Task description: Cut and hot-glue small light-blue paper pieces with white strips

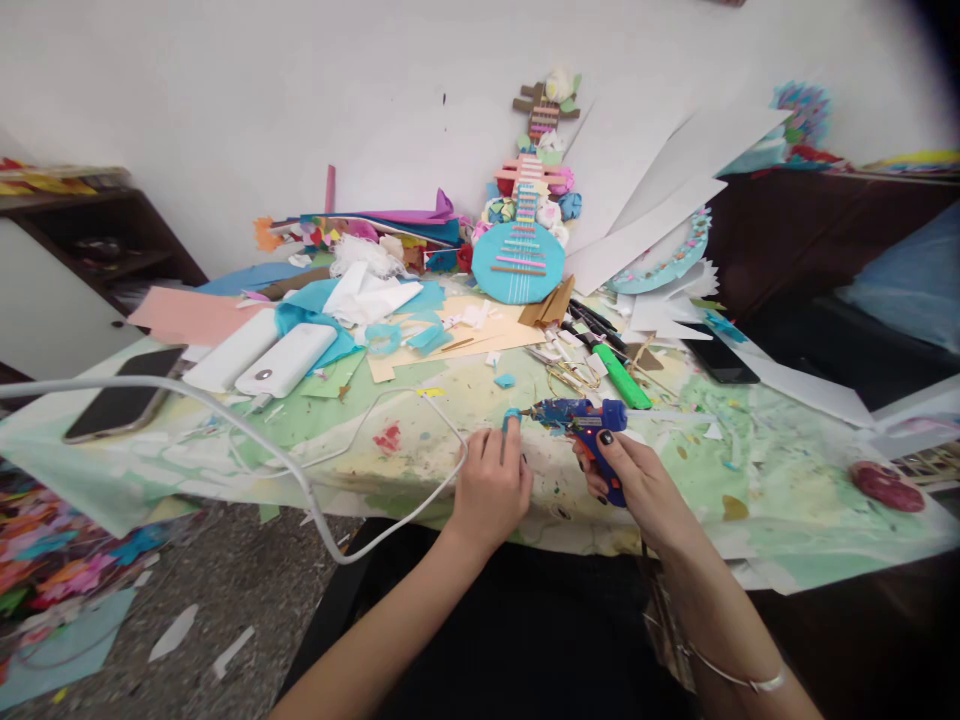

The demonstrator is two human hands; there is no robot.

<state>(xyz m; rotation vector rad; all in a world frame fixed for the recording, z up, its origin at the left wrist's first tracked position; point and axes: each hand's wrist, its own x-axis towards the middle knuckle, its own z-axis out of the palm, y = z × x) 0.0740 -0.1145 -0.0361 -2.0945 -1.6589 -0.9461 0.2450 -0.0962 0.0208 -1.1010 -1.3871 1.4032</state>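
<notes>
My right hand is wrapped round the handle of a blue hot glue gun, whose nozzle points left. A pale glue stick sticks out of its back end. The nozzle tip is at a small blue paper piece, held at the fingertips of my left hand. My left fingers are closed and partly hide that piece. Behind, a paper-covered guitar-like model with a round blue body leans against the wall.
A white cable loops across the left side of the table. Two white power banks and a phone lie at left. A green marker, scissors and a second phone lie at right, among paper scraps.
</notes>
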